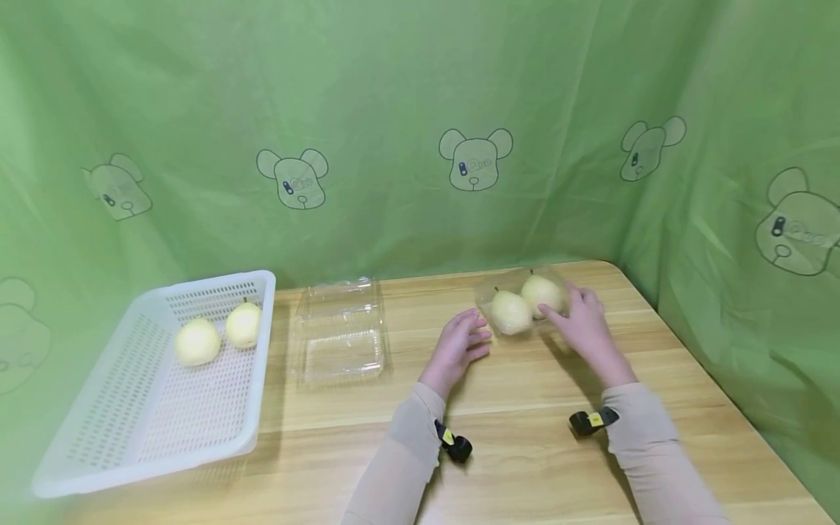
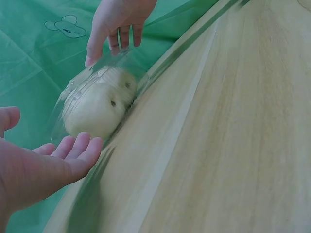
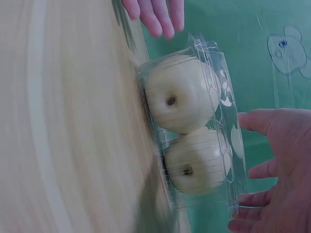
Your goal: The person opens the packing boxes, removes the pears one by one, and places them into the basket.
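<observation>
just beside left grip [image 1: 459, 344], touching right grip [image 1: 588, 329], clear box [image 3: 221, 127], pears [image 3: 180, 94] inside

On my feeds I count 4 pears [image 1: 512, 313], 2+ clear clamshells [image 1: 341, 348], 1 basket [image 1: 262, 364], 2 hands [image 1: 456, 348], 2 wristcams [image 1: 593, 420], 1 table [image 1: 525, 456].

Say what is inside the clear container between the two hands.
Two pale yellow pears sit side by side inside the clear container. Their undersides and the patch of container floor beneath them cannot be seen, because the fruit covers it.
</observation>
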{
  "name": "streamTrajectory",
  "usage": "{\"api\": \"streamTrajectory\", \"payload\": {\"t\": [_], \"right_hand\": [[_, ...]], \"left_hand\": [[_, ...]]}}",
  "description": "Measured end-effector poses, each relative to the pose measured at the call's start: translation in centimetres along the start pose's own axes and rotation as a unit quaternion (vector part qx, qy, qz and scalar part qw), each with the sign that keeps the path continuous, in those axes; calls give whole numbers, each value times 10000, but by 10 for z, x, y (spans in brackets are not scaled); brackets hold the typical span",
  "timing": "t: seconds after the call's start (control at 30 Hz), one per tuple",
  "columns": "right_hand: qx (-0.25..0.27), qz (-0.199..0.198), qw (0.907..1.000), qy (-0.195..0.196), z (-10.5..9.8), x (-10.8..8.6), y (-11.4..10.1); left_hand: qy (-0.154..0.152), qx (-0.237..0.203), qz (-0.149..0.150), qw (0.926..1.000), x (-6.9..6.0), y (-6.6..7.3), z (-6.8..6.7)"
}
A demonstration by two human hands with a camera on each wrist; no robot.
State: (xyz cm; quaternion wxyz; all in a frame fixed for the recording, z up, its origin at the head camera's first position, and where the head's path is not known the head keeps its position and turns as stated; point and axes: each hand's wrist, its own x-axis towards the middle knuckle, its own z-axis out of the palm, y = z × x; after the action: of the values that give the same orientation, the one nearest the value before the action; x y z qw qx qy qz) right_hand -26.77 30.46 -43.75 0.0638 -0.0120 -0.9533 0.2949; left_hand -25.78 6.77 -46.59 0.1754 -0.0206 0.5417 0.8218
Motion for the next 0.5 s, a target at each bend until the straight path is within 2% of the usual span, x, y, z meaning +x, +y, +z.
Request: {"api": "streamTrajectory", "payload": {"t": [0.2,0.5], "right_hand": [[-125,-139,9998,-31,7,-4,-15],[-245,-377,9990,-72,15,-10,-26]], "left_hand": [[100,-29,3,9999,-1,5,-4],[328,-139,14,9994,-1,14,-17]]}}
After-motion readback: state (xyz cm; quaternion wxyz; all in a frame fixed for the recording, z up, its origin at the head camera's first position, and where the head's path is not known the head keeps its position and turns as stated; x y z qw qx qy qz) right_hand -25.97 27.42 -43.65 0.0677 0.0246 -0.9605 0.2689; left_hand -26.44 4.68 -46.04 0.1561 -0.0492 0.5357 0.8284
